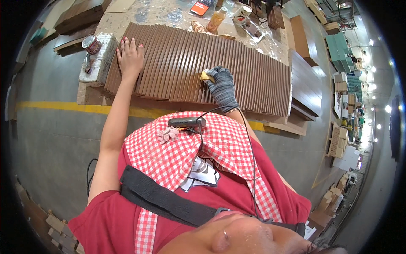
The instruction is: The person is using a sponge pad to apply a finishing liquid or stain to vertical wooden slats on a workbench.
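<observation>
A long row of narrow brown wooden slats (173, 63) lies packed side by side across the table in front of me. My left hand (130, 59), bare, rests flat on the slats near their left end, fingers stretched and a little apart. Around the middle of the row, slightly right, my right hand (223, 86) wears a grey knit glove. Its fingers are closed on a small yellow pad (206, 77), pressed against the slats' upper faces. The glove covers part of the pad, so its exact kind is unclear.
Left of the slats, a paint-stained block (99, 70) carries an open can (91, 43). Behind them on the spattered table (156, 15) stand a bottle of orange-brown liquid (216, 19), a white tub (242, 15) and a phone (200, 7). Dark panels (305, 84) are stacked at right.
</observation>
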### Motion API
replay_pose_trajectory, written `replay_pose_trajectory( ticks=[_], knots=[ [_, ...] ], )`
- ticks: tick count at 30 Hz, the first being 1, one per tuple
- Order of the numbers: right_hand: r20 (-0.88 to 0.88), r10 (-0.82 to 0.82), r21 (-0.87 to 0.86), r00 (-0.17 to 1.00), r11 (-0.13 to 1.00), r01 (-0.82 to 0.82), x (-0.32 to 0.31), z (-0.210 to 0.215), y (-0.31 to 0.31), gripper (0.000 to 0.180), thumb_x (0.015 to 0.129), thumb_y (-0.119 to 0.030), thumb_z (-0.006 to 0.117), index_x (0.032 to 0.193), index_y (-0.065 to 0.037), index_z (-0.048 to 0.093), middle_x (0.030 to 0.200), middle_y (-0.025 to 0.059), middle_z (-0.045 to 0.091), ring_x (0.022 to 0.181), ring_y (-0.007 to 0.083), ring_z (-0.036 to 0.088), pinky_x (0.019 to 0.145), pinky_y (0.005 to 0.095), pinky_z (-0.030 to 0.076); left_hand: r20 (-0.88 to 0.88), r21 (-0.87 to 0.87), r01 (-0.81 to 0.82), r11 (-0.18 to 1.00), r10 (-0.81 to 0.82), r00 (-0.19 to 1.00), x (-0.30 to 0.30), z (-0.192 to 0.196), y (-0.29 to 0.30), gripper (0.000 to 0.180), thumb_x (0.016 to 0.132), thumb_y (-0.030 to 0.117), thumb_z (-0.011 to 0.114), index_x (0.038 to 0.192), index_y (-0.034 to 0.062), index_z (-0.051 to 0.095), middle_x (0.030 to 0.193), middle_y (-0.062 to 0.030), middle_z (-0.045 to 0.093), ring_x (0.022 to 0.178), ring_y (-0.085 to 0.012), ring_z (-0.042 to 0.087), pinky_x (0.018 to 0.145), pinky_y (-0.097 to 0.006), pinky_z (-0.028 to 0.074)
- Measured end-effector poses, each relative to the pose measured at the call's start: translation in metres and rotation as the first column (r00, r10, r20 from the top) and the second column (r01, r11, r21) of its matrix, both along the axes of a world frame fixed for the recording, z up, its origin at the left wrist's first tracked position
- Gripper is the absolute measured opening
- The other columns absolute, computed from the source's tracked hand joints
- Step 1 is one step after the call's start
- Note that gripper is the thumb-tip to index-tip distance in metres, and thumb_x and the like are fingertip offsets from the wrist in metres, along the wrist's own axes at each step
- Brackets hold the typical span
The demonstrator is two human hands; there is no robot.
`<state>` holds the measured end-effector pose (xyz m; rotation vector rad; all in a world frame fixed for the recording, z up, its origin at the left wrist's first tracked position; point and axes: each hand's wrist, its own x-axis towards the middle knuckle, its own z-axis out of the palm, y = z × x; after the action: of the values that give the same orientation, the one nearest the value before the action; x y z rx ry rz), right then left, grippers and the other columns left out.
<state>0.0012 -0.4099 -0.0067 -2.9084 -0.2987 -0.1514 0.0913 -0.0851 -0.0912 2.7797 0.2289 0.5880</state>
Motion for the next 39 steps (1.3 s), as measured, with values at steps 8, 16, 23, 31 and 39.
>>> replay_pose_trajectory(
  ticks=[8, 16, 23, 31, 39],
  knots=[
    [0.176, 0.089, -0.003, 0.980, 0.996, -0.090, 0.115, -0.019, -0.012, 0.028, 0.077, -0.031, 0.074, 0.097, -0.012, 0.074, 0.097, 0.0113, 0.065, 0.096, 0.0279, 0.059, 0.087, 0.0401, 0.046, 0.011, 0.018, -0.018, 1.000, 0.018, 1.000, -0.028, 0.000, 0.015, 0.056, 0.098, 0.042, 0.037, 0.140, 0.0051, 0.044, 0.149, -0.0179, 0.034, 0.141, -0.0302, 0.027, 0.116, -0.048, 0.015],
    [0.156, 0.015, -0.077, 0.988, 0.997, -0.003, 0.187, -0.002, -0.016, 0.031, 0.080, -0.031, 0.071, 0.105, -0.013, 0.072, 0.105, 0.0140, 0.062, 0.102, 0.0309, 0.057, 0.092, 0.0412, 0.044, -0.036, 0.050, -0.038, 0.998, 0.039, 0.999, -0.029, 0.010, 0.015, 0.055, 0.099, 0.043, 0.037, 0.142, 0.0079, 0.042, 0.152, -0.0145, 0.031, 0.142, -0.0278, 0.025, 0.116, -0.047, 0.014],
    [-0.002, -0.071, 0.015, 0.997, 0.997, 0.071, 0.161, -0.003, -0.031, 0.030, 0.083, -0.031, 0.069, 0.108, -0.015, 0.072, 0.107, 0.0141, 0.062, 0.105, 0.0311, 0.057, 0.095, 0.0409, 0.045, -0.150, -0.027, -0.017, 0.999, 0.013, 0.989, -0.028, 0.016, -0.016, 0.063, 0.099, 0.046, 0.035, 0.146, 0.0047, 0.033, 0.155, -0.0183, 0.022, 0.145, -0.0311, 0.015, 0.117, -0.051, 0.004],
    [0.105, -0.135, -0.076, 0.985, 0.987, 0.144, 0.114, 0.004, -0.044, 0.021, 0.084, -0.022, 0.066, 0.100, -0.011, 0.071, 0.103, 0.0111, 0.062, 0.104, 0.0282, 0.057, 0.097, 0.0409, 0.042, -0.074, -0.155, 0.278, 0.948, -0.292, 0.953, 0.078, 0.055, -0.036, 0.053, 0.097, 0.044, 0.034, 0.128, 0.0081, 0.057, 0.140, -0.0190, 0.047, 0.138, -0.0311, 0.035, 0.116, -0.052, 0.010],
    [0.045, -0.167, 0.012, 0.985, 0.986, 0.167, -0.005, 0.015, -0.053, 0.023, 0.078, -0.018, 0.072, 0.100, -0.009, 0.070, 0.104, 0.0094, 0.062, 0.103, 0.0271, 0.057, 0.094, 0.0378, 0.046, -0.113, -0.012, 0.307, 0.952, -0.307, 0.945, 0.090, 0.045, -0.061, 0.054, 0.097, 0.042, 0.031, 0.100, 0.0061, 0.072, 0.106, -0.0172, 0.068, 0.109, -0.0339, 0.059, 0.111, -0.047, 0.024]
  ],
)
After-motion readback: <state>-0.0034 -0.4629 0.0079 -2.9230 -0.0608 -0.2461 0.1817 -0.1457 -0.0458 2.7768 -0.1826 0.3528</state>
